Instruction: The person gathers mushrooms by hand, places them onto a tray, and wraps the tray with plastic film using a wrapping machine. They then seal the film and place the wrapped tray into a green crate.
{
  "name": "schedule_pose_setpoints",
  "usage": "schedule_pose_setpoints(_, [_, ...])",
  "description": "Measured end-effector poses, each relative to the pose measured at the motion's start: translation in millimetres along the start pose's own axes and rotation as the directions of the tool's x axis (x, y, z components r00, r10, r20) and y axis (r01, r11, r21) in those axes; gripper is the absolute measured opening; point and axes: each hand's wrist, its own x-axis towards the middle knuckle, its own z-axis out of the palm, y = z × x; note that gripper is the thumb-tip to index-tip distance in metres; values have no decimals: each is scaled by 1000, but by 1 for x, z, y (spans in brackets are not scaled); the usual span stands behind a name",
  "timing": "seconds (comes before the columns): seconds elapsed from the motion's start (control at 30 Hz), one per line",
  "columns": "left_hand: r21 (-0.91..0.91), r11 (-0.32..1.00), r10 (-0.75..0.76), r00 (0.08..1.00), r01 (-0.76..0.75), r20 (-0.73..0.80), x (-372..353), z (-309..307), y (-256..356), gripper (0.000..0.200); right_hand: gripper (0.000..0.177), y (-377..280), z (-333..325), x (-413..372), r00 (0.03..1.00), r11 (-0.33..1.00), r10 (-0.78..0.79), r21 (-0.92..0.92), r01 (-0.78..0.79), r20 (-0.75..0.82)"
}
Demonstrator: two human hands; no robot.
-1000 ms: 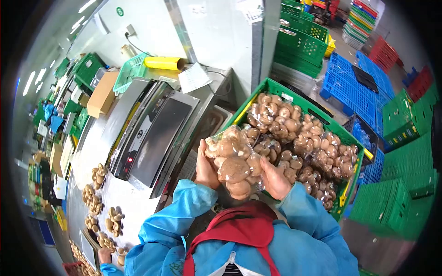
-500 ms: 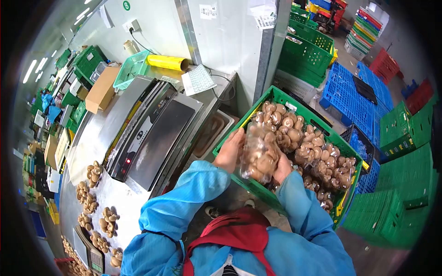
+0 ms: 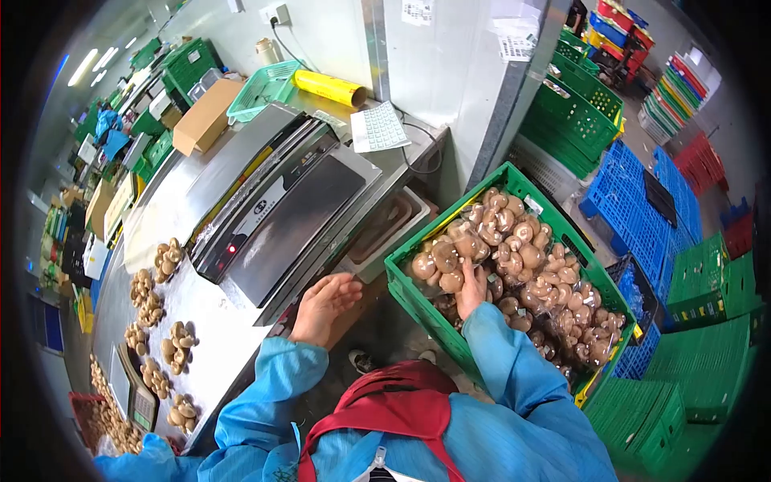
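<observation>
Clear plastic bag of brown mushrooms (image 3: 446, 261) now lies in the green plastic crate (image 3: 418, 304), at its near-left corner, on top of other filled bags. Half a sec ago it was up in both hands over the rim, so it's been set down. Right hand (image 3: 471, 291) is still on it at the bag's 5 o'clock, fingers mostly straight and laid flat on the plastic, not closed round it. Left hand (image 3: 323, 301) has let go & pulled back to the bag's 8 o'clock: open, palm up, fingers loosely spread, holding nothing, between crate and desk edge. Judging by that, this bag's put-down looks all but done, w/ only the right hand's touch left. At 9–10 o'clock sits the grey flat-lidded sealing machine (image 3: 289, 217) on the steel desk (image 3: 217, 321). Loose brown mushroom clusters (image 3: 173, 349) lie further out at 8 o'clock. Writing: machine lid has a small logo + text strip, too small to read. White printed sheet (image 3: 379, 127) at 11 o'clock shows a grid, illegible. White paper labels on the wall panel (image 3: 514, 44) at 1 o'clock are also unreadable.
</observation>
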Motion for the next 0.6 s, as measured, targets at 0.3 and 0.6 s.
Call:
schedule_pose_setpoints(0.3, [-135, 991, -28, 976, -2, -214, -36, -33, -53, 25, 58, -11, -8, 10, 998, 557, -61, -830, 22, -14])
schedule_pose_setpoints(0.6, [-154, 982, 30, 887, -113, -461, -85, -117, -73, 27, 68, -44, -9, -8, 945, 807, 326, -509, -300, -40])
